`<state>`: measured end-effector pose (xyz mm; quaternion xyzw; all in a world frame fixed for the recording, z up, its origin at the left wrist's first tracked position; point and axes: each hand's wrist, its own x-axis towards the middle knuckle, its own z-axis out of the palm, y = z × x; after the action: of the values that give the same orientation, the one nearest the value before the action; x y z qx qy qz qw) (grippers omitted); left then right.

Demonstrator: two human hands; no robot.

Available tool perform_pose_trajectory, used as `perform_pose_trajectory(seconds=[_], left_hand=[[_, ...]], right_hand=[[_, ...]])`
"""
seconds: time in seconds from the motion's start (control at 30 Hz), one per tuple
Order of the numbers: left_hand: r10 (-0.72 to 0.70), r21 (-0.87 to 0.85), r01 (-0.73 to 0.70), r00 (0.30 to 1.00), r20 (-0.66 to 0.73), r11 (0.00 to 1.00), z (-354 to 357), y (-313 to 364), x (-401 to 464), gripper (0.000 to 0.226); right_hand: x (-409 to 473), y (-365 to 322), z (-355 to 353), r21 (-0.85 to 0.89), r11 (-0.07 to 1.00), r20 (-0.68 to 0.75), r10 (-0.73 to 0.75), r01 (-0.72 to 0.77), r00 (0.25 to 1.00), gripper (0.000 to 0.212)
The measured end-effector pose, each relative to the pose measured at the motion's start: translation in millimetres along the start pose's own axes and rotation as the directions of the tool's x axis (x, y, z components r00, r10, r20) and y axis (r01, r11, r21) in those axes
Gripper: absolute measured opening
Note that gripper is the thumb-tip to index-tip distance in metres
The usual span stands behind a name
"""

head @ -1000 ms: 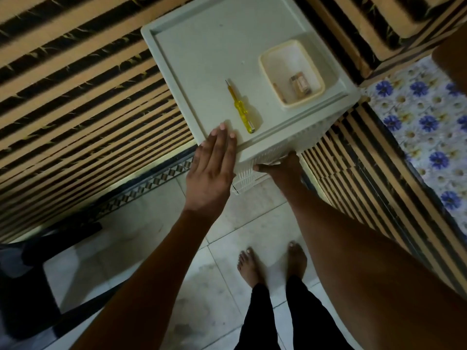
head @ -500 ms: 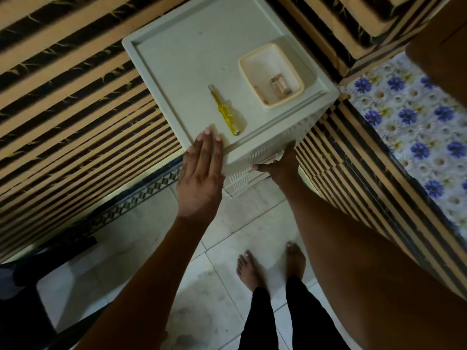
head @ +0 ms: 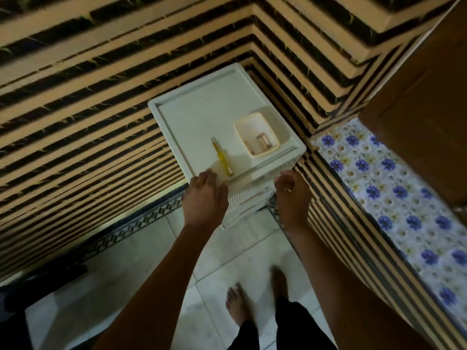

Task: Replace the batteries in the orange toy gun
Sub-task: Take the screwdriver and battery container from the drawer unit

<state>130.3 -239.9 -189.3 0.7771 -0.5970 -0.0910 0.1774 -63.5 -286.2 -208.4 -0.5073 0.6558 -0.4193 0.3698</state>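
No orange toy gun is in view. A white plastic drawer unit (head: 202,117) stands in the corner of the striped walls. On its top lie a yellow screwdriver (head: 222,159) and a cream tray (head: 242,122) that holds a small brownish object (head: 264,142). My left hand (head: 204,198) is at the top's near rim, just short of the screwdriver's handle, with its fingers bent over the edge. My right hand (head: 290,195) hangs beside the unit's front right corner with its fingers curled and nothing visible in them.
Striped black and tan walls close in behind and on both sides of the unit. A blue-flowered cloth (head: 394,198) covers a ledge to the right, under a brown panel (head: 427,109). My bare feet (head: 237,306) stand on pale floor tiles.
My left hand slid back from lying flat on the top to its near rim, fingers now bent. My right hand left the drawer front and rose to the right corner. The view pulled back.
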Motion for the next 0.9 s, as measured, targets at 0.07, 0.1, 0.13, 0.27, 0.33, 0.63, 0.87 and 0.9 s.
perform_pose_trajectory(seconds=[0.07, 0.1, 0.13, 0.27, 0.33, 0.63, 0.87, 0.9], left_hand=[[-0.095, -0.038, 0.095, 0.995, 0.013, 0.995, -7, 11, 17, 0.037], [-0.138, -0.064, 0.139, 0.99, 0.019, 0.988, -9, 17, 26, 0.038], [-0.178, -0.091, 0.18, 0.984, 0.031, 0.979, -10, 21, 34, 0.04], [-0.375, -0.143, 0.392, 0.918, 0.131, 0.909, -5, 38, 67, 0.054], [-0.448, -0.115, 0.471, 0.876, 0.179, 0.875, -1, 45, 78, 0.057], [-0.623, -0.225, 0.669, 0.742, 0.248, 0.708, -2, 44, 92, 0.022], [-0.669, -0.518, 0.683, 0.698, 0.255, 0.514, -27, 48, 55, 0.013], [-0.67, -0.556, 0.67, 0.699, 0.249, 0.492, -32, 49, 46, 0.015]], right_hand=[[17, -15, -2, -0.048, 0.992, -0.001, -0.121, 0.121, 0.993, 0.016], [28, -22, -2, -0.086, 0.983, 0.004, -0.16, 0.16, 0.987, 0.016], [39, -27, 0, -0.125, 0.973, 0.007, -0.193, 0.192, 0.981, 0.018], [82, -44, 18, -0.237, 0.95, 0.079, -0.19, 0.203, 0.979, 0.035], [98, -49, 26, -0.34, 0.933, 0.142, -0.074, 0.119, 0.987, 0.044], [125, -62, 26, -0.296, 0.954, 0.322, 0.135, -0.035, 0.937, 0.045], [107, -86, 17, -0.222, 0.973, 0.426, 0.162, -0.071, 0.89, 0.041], [101, -89, 15, -0.189, 0.98, 0.444, 0.148, -0.069, 0.883, 0.041]])
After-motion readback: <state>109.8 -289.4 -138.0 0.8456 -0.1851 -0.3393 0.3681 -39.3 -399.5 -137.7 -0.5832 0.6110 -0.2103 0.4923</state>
